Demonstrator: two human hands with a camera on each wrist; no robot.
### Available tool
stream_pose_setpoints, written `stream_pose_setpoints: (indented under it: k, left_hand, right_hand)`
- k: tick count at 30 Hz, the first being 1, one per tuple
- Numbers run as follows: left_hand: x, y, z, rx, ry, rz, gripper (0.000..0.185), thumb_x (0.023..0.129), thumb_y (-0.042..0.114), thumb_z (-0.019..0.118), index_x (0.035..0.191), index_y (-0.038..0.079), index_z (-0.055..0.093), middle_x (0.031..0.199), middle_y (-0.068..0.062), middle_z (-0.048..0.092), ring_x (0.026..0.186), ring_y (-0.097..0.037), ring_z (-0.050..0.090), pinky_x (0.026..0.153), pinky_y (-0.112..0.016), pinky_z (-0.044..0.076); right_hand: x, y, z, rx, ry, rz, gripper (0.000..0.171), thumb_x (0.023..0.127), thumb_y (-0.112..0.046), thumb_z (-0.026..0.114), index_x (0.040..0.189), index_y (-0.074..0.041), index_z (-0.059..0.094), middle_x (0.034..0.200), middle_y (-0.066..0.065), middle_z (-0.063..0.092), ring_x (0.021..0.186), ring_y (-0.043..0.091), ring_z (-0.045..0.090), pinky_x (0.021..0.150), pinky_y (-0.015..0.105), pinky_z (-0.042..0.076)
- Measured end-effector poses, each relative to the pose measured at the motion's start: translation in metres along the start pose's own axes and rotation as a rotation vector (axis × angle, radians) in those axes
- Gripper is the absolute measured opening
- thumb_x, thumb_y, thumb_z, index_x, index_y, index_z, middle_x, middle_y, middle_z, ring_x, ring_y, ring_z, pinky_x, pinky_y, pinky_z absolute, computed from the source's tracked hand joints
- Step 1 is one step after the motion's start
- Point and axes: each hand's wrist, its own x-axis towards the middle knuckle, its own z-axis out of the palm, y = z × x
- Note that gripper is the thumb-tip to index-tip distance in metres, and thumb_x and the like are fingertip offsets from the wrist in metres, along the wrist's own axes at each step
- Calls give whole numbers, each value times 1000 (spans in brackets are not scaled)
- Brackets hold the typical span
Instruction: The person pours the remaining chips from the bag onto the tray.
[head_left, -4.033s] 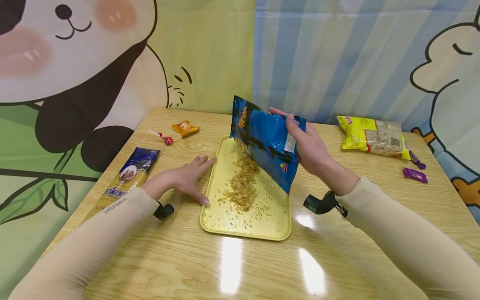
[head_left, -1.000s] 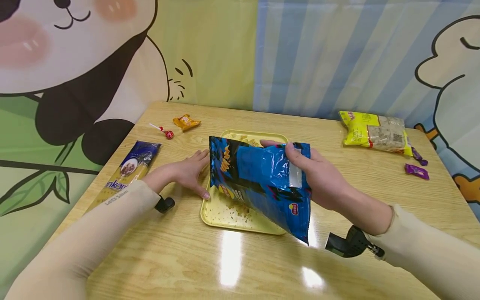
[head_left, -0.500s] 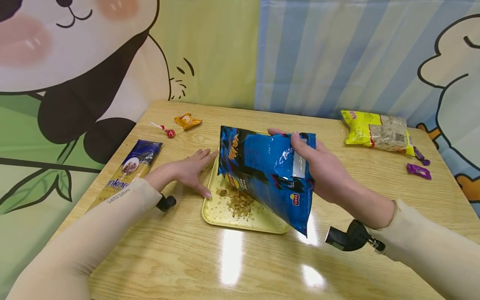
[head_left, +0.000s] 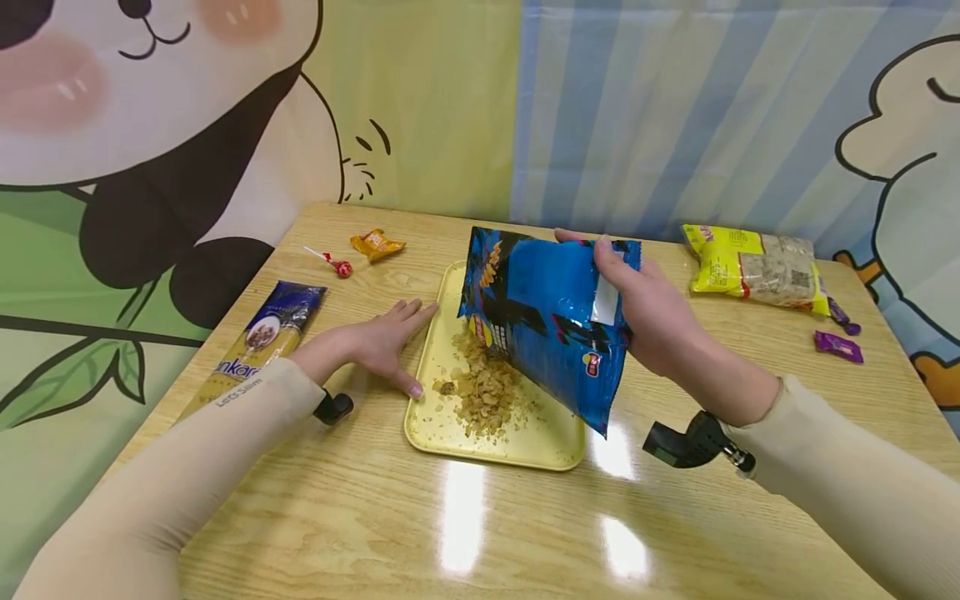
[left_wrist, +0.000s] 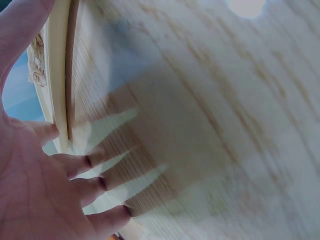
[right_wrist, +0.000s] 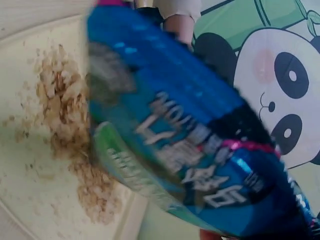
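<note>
My right hand (head_left: 651, 321) grips a blue chip bag (head_left: 546, 317) and holds it tilted, mouth down, over a yellow tray (head_left: 554, 444). A heap of broken chips (head_left: 486, 390) lies on the tray under the bag's mouth. In the right wrist view the blue bag (right_wrist: 195, 130) fills the frame above the chips (right_wrist: 62, 107). My left hand (head_left: 378, 342) lies flat on the table with straight fingers against the tray's left rim (left_wrist: 59, 85).
A dark blue pasta packet (head_left: 262, 337) lies at the left. A red lollipop (head_left: 332, 262) and an orange wrapper (head_left: 377, 244) sit at the back left. At the back right lie a yellow snack bag (head_left: 753, 267) and purple candies (head_left: 838, 343). The wooden table (head_left: 480, 533) meets cartoon backdrops.
My right hand has carried the bag away from me and to the right, lifting it and uncovering the chip heap. The left hand has stayed put.
</note>
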Motion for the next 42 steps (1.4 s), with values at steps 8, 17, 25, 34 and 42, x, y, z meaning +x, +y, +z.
stream_pose_setpoints:
  k: [8, 17, 25, 34, 42]
  left_hand:
    - [-1, 2, -1, -8, -2, -10, 138, 72, 53, 89, 165, 8, -2, 168, -32, -4, 154, -54, -6, 122, -72, 7]
    - [-1, 1, 0, -11, -5, -10, 137, 73, 53, 89, 165, 8, -2, 168, -31, -5, 155, -53, -6, 122, -73, 7]
    - [-2, 2, 0, -2, -1, -11, 137, 72, 53, 89, 165, 8, -2, 168, -32, -4, 154, -54, -5, 122, -72, 7]
    - [-2, 1, 1, -4, -1, -8, 137, 73, 53, 89, 165, 7, -2, 168, -32, -5, 155, -54, -6, 122, -72, 7]
    - [-3, 2, 0, -6, 3, -1, 137, 73, 53, 89, 165, 6, -1, 167, -33, -5, 154, -54, -6, 122, -72, 7]
  right_hand:
    - [12, -10, -5, -13, 88, 18, 62, 102, -60, 34, 158, -33, 40, 166, 4, 37, 149, 33, 41, 121, 59, 36]
    - [20, -15, -11, -44, 166, 48, 59, 102, -60, 35, 156, -36, 44, 165, 4, 37, 147, 31, 41, 120, 57, 37]
    - [27, -18, -13, -82, 223, 56, 58, 104, -58, 30, 158, -37, 40, 167, 3, 34, 150, 30, 37, 123, 53, 35]
    - [30, -19, -20, -105, 279, 79, 71, 100, -63, 34, 160, -26, 36, 162, 8, 39, 141, 28, 45, 122, 51, 38]
    - [33, -20, -23, -60, 326, 8, 64, 102, -60, 34, 157, -30, 43, 163, 5, 37, 141, 26, 42, 123, 51, 36]
